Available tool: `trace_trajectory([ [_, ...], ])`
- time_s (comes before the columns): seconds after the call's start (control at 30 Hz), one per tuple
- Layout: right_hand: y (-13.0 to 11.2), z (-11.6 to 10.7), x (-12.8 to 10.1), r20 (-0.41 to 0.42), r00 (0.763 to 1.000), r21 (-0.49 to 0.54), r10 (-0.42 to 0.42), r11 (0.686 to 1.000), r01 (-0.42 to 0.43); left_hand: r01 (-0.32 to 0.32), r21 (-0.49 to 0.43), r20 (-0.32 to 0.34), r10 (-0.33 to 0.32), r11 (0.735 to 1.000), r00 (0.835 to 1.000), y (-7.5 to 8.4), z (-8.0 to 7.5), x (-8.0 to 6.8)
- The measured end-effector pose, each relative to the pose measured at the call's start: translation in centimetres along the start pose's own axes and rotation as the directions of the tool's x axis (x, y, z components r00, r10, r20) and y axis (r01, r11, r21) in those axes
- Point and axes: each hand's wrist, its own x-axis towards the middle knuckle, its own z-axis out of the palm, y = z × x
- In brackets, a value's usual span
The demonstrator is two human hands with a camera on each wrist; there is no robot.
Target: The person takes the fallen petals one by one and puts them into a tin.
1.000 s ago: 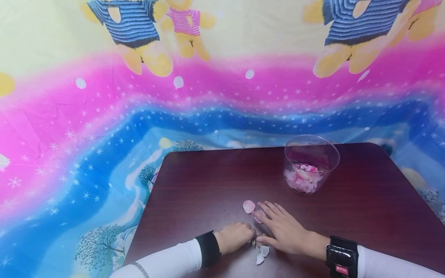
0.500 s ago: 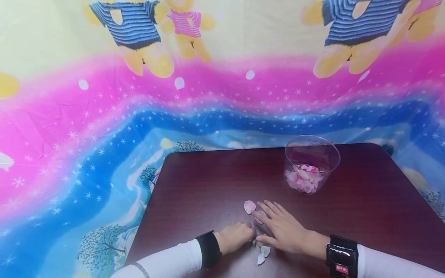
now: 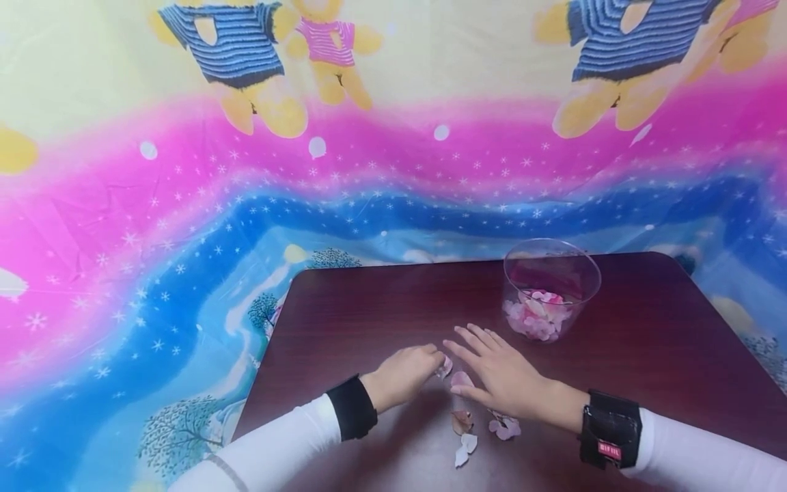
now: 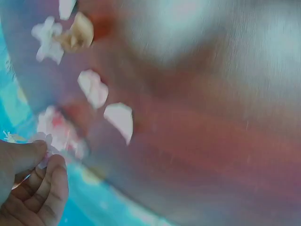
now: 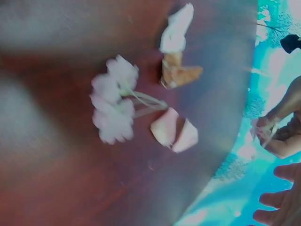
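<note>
My left hand (image 3: 402,374) pinches a small pale pink flower (image 4: 45,143) between thumb and fingertips; a thin pale stem shows on it in the right wrist view. My right hand (image 3: 501,376), fingers straight and spread, is over the table just right of it. Two pale pink petals, one nearer (image 5: 164,128) and one beside it (image 5: 186,136), lie between the hands. Below the right hand lies a pair of pink flowers (image 5: 113,101) with thin stems. A curled brown petal (image 3: 462,421) and a white petal piece (image 3: 466,447) lie closer to the person.
A clear round tub (image 3: 552,273) holding a heap of pink and white petals (image 3: 541,316) stands at the back right of the dark brown table (image 3: 381,307). Behind the table hangs a colourful printed cloth (image 3: 393,150).
My left hand has moved up and away from the person to the petals, now pinching a flower. The right hand has shifted slightly forward, uncovering the pink flowers and the brown petal.
</note>
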Motion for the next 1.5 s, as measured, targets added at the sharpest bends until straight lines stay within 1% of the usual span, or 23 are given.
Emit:
trace_trajectory([
  [0.17, 0.3, -1.3, 2.0, -0.002, 1.0, -0.028, -0.008, 1.0, 0.008, -0.01, 0.023, -0.065, 0.012, 1.0, 0.998, -1.2, -2.5, 0.5],
  [0.27, 0.2, -1.8, 3.2, -0.014, 1.0, -0.036, -0.01, 0.999, 0.01, -0.01, 0.009, -0.1, 0.01, 1.0, 0.995, -1.7, -3.7, 0.7],
  [0.4, 0.0, -2.2, 4.3, -0.077, 0.997, -0.034, -0.024, 0.999, 0.021, -0.004, -0.004, -0.126, 0.003, 1.0, 0.992, -1.7, -4.8, 0.9],
  [0.5, -0.2, -2.4, 4.8, -0.135, 0.99, -0.03, -0.042, 0.999, 0.038, -0.002, -0.024, -0.147, -0.002, 1.0, 0.989, -1.5, -5.0, 1.0],
  [0.57, -0.3, -2.4, 4.9, -0.154, 0.987, -0.025, -0.047, 0.999, 0.044, 0.001, -0.038, -0.159, -0.007, 0.999, 0.987, -1.3, -5.0, 1.0],
  [0.87, -0.4, -2.5, 4.8, -0.159, 0.986, -0.048, -0.048, 0.998, 0.041, -0.006, -0.084, -0.183, -0.009, 0.996, 0.983, -1.1, -5.0, 1.0],
  [0.93, -0.4, -2.5, 4.8, -0.162, 0.986, -0.052, -0.048, 0.998, 0.04, -0.009, -0.072, -0.198, -0.005, 0.997, 0.98, -1.1, -5.0, 1.0],
  [1.07, -0.4, -2.5, 4.7, -0.164, 0.985, -0.052, -0.047, 0.998, 0.038, -0.016, -0.006, -0.233, 0.014, 1.0, 0.972, -1.1, -4.9, 0.9],
  [1.17, -0.2, -2.4, 4.5, -0.16, 0.986, -0.046, -0.043, 0.998, 0.036, -0.013, 0.037, -0.238, 0.021, 0.999, 0.971, -1.2, -4.7, 0.9],
  [1.23, 0.0, -2.4, 4.4, -0.152, 0.988, -0.05, -0.038, 0.998, 0.031, -0.002, 0.05, -0.214, 0.012, 0.999, 0.977, -1.3, -4.5, 0.9],
  [1.27, 0.1, -2.4, 4.3, -0.148, 0.988, -0.053, -0.034, 0.998, 0.026, 0.011, 0.047, -0.185, -0.002, 0.999, 0.983, -1.3, -4.3, 0.8],
  [1.33, 0.3, -2.3, 4.2, -0.138, 0.99, -0.062, -0.023, 0.998, 0.014, 0.048, 0.033, -0.102, -0.044, 0.998, 0.994, -1.5, -3.9, 0.6],
  [1.37, 0.4, -2.2, 4.2, -0.132, 0.991, -0.068, -0.016, 0.998, 0.007, 0.07, 0.027, -0.053, -0.069, 0.997, 0.996, -1.6, -3.7, 0.5],
  [1.43, 0.6, -2.1, 4.1, -0.123, 0.992, -0.072, -0.003, 0.997, -0.006, 0.116, 0.017, 0.04, -0.117, 0.993, 0.992, -1.7, -3.2, 0.1],
  [1.5, 0.8, -1.9, 4.0, -0.117, 0.993, -0.074, 0.005, 0.997, -0.014, 0.159, 0.005, 0.102, -0.159, 0.987, 0.982, -1.8, -2.7, -0.2],
])
